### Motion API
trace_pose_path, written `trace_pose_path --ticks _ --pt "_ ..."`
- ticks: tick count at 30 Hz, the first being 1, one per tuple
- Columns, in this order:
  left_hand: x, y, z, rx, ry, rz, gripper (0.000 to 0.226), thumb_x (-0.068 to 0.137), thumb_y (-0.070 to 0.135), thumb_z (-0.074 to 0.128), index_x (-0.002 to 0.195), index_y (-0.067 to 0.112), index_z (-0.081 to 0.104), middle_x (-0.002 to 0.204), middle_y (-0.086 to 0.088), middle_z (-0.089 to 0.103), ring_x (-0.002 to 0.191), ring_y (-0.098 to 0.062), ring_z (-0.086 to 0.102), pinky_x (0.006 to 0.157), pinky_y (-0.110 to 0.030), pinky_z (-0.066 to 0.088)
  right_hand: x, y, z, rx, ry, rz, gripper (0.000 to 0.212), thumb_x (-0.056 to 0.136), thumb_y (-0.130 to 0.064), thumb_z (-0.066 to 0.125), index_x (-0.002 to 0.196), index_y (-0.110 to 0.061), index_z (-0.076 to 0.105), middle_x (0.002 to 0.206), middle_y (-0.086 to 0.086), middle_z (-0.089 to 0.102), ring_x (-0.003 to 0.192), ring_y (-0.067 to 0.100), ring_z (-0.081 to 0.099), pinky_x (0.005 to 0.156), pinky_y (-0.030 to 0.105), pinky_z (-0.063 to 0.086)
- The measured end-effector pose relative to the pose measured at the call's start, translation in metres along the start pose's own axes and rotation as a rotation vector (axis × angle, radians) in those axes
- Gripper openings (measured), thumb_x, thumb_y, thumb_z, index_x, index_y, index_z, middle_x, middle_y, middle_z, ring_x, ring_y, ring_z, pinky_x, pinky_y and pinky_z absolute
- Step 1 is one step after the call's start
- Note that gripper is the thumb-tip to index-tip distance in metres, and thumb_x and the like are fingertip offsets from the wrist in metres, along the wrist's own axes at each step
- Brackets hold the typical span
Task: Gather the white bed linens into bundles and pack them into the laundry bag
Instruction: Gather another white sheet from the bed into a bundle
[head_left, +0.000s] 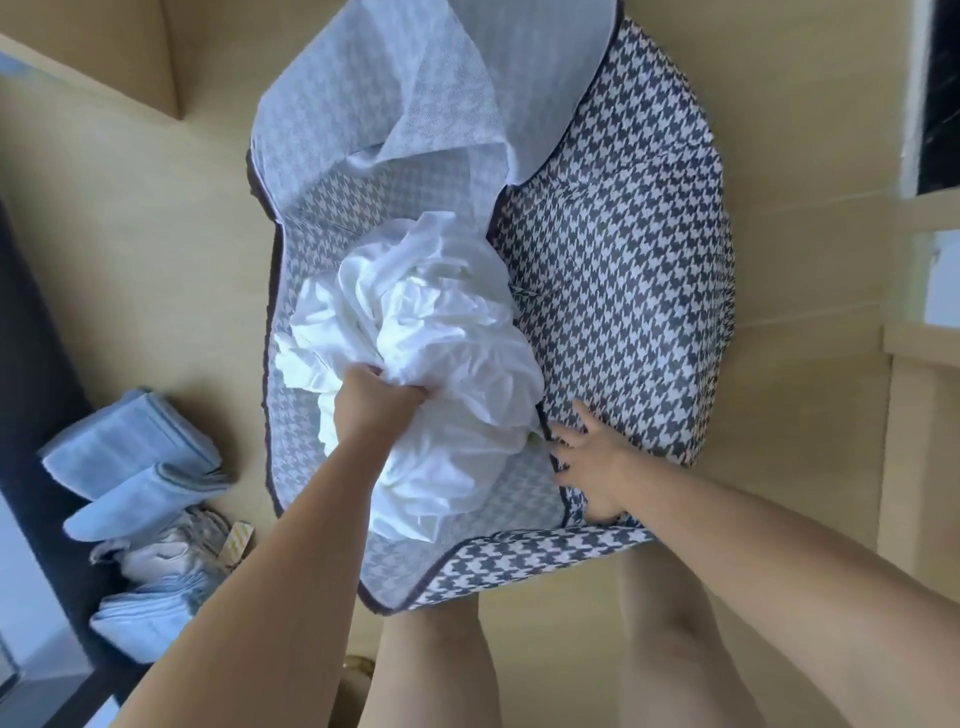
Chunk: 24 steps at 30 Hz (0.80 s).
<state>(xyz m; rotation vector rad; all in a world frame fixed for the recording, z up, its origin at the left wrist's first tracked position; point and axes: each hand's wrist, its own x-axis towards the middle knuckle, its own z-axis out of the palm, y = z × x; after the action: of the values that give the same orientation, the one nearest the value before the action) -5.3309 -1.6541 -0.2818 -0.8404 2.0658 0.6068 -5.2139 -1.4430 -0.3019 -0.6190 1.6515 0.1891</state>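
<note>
Left grip (376, 397): fist clamped on a twist of the white linen bundle (431, 332), forearm coming in from lower left. The bundle sits inside the open laundry bag (623, 270), on the near-left side of the mouth, bulging above the rim; its lower part drapes toward the near wall. Cloth is thin, crumpled, with many soft folds.

Right grip (592, 467): fingers apart and splayed, pressing on the bag's near-right wall right at the dark-trimmed edge. Can't tell if the thumb hooks under the rim.

Bag: soft fabric, dark-and-white houndstooth outside, paler washed-out print on the lining, dark piping along the edges. Walls slump outward, right side bellied out round. Flap (405, 88) stands folded up at the far side, mouth wide open. Lining shows bare between the bundle and the far wall.

Bag rests on a pale wood-tone floor (156, 260), with bare floor to its left and right. Stack of folded light-blue towels (130, 441) lies well left of the bag, against a dark unit (31, 364). Person's bare legs (436, 665) stand just at the near edge.
</note>
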Motion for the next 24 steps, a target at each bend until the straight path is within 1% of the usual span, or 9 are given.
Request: trace_pose_path --ticks 6,8,9,10,11,13,15,19,24 --pt "-0.012 -0.007 0.02 0.039 0.005 0.018 0.052 0.074 0.02 0.077 0.116 0.004 0.052 0.097 -0.01 0.06 0.095 -0.032 0.06 0.076 -0.034 0.046 0.023 -0.024 0.017 -0.134 -0.106 -0.05 0.06 0.097 -0.057 0.022 0.148 -0.027 0.031 0.15 -0.003 0.038 0.144 0.023 0.015 0.111 0.06 -0.009" --pt "-0.014 -0.012 0.021 0.045 0.019 0.014 0.052 0.073 0.019 0.078 0.116 0.003 0.053 0.101 -0.014 0.063 0.096 -0.034 0.06 0.079 -0.036 0.047 0.026 -0.026 0.025 0.025 -0.115 0.021 0.06 0.1 -0.039 0.037 0.151 -0.017 0.015 0.147 0.005 0.041 0.141 0.027 0.024 0.115 0.033 0.018" --pt "-0.013 -0.014 0.021 0.048 0.024 0.015 0.052 0.073 0.019 0.078 0.116 0.003 0.054 0.103 -0.015 0.063 0.096 -0.034 0.06 0.08 -0.037 0.048 0.033 -0.024 0.026 0.104 -0.153 -0.044 0.065 0.1 -0.028 0.044 0.149 -0.009 0.007 0.142 0.009 0.045 0.138 0.028 0.032 0.1 0.014 0.028" --pt "-0.012 -0.015 0.021 0.05 0.028 0.02 0.052 0.073 0.019 0.078 0.116 0.002 0.054 0.103 -0.016 0.064 0.096 -0.034 0.06 0.081 -0.038 0.049 0.029 -0.018 0.018 0.039 -0.111 -0.115 0.056 0.099 -0.026 0.045 0.147 -0.003 0.027 0.129 0.01 0.053 0.13 0.027 0.042 0.089 0.008 0.032" --pt "-0.011 -0.015 0.02 0.052 0.031 0.026 0.052 0.073 0.019 0.078 0.115 0.002 0.054 0.104 -0.016 0.064 0.097 -0.034 0.061 0.082 -0.039 0.05 0.032 -0.012 0.017 0.077 -0.01 -0.166 0.042 0.1 -0.033 0.041 0.126 -0.001 0.05 0.11 0.006 0.059 0.116 0.024 0.053 0.089 0.013 0.038" --pt "-0.01 -0.014 0.019 0.046 0.03 0.05 0.052 0.073 0.017 0.079 0.115 0.001 0.055 0.102 -0.015 0.063 0.096 -0.033 0.06 0.08 -0.037 0.048 0.021 0.006 0.002 0.114 0.16 -0.251 0.041 0.096 -0.047 0.036 0.083 -0.015 0.058 0.08 -0.003 0.059 0.084 0.015 0.06 0.083 0.03 0.051" --pt "-0.015 -0.012 0.017 0.045 0.012 0.079 0.051 0.072 0.015 0.079 0.115 0.0 0.055 0.097 -0.012 0.061 0.093 -0.032 0.059 0.075 -0.034 0.045 0.002 0.03 -0.017 0.205 0.41 -0.202 0.038 0.093 -0.047 0.037 0.08 -0.018 0.058 0.068 -0.006 0.052 0.066 0.009 0.053 0.082 0.031 0.052" --pt "-0.036 0.001 0.013 0.058 -0.016 0.125 0.048 0.073 0.013 0.079 0.113 -0.001 0.057 0.096 -0.013 0.062 0.087 -0.029 0.057 0.07 -0.03 0.042 -0.063 0.076 -0.045 0.286 1.236 -0.093 0.037 0.081 -0.039 0.044 0.057 -0.012 0.056 0.048 -0.006 0.035 0.05 0.011 0.032 0.067 0.027 0.044" --pt "-0.084 0.042 0.012 0.177 -0.132 0.32 0.022 0.078 0.005 0.073 0.095 0.005 0.059 0.076 -0.004 0.056 0.078 -0.024 0.054 0.054 -0.028 0.034 -0.164 0.091 -0.01 0.303 1.583 0.062 0.033 0.072 -0.027 0.058 0.049 -0.009 0.044 0.047 0.004 0.034 0.051 0.017 0.03 0.07 0.031 0.039"
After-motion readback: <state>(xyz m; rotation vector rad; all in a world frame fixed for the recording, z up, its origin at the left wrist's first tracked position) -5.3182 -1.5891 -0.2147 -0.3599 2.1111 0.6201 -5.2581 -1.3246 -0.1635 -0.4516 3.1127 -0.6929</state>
